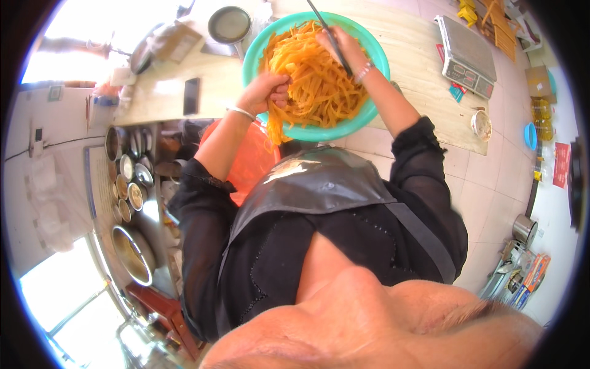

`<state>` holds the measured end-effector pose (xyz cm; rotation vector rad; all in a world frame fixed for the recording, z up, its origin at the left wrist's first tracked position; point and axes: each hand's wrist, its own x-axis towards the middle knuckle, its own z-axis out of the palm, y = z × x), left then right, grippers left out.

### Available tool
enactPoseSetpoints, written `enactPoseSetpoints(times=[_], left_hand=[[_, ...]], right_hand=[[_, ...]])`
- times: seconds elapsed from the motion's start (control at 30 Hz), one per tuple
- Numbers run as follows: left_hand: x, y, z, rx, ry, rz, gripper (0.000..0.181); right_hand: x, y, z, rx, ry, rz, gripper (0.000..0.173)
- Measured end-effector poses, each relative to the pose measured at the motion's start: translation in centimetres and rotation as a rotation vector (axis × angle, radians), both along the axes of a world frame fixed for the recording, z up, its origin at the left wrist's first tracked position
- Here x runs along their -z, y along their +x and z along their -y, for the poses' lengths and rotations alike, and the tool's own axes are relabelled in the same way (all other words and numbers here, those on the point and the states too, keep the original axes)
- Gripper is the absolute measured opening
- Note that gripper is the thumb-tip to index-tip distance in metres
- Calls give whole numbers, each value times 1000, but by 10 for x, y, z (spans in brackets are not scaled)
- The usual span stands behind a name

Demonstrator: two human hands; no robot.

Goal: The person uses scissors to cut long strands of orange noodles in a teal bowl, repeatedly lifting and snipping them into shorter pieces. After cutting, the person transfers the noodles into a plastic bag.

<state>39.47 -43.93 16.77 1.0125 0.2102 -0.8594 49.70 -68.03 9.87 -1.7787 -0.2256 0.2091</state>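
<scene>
A turquoise plastic basin [322, 134], heaped with orange noodle-like strips [332, 99], stands on the tabletop before me. At its near left side, my left hand [272, 92] is closed around a bundle of the strips. The bundle's lower end [276, 129] hangs down over the rim. My right hand [343, 48] is above the right part of the heap, gripping a long, thin dark utensil [339, 50], possibly chopsticks. One end of it runs out of the top of the picture. Most of the right fingers are hidden behind the hand.
Below the left forearm is an orange-red plastic tub [249, 166]. A smartphone [191, 96] and a frying pan [229, 25] lie left on the table [161, 104]. Rightward are a digital scale [465, 55] and a small bowl [481, 125]. Metal containers [133, 253] fill a side counter.
</scene>
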Motion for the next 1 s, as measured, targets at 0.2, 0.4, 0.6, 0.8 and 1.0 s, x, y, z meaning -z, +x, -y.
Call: enactPoseSetpoints(times=[0.2,0.4,0.6,0.8,1.0], left_hand=[[4,-3,17,32,41,-79,16],[8,-6,18,-3,77,-110,17],[13,-16,14,95,146,60,15],[12,-15,7,84,141,-100,15],[6,-25,9,-44,301,-90,16]], right_hand=[[-39,-79,-32,-58,204,66,39],[-42,-74,-34,-87,78,222,40],[-19,-52,-36,-47,-200,440,29],[4,4,-16,1,-281,466,40],[-58,-62,20,-284,-224,-67,43]])
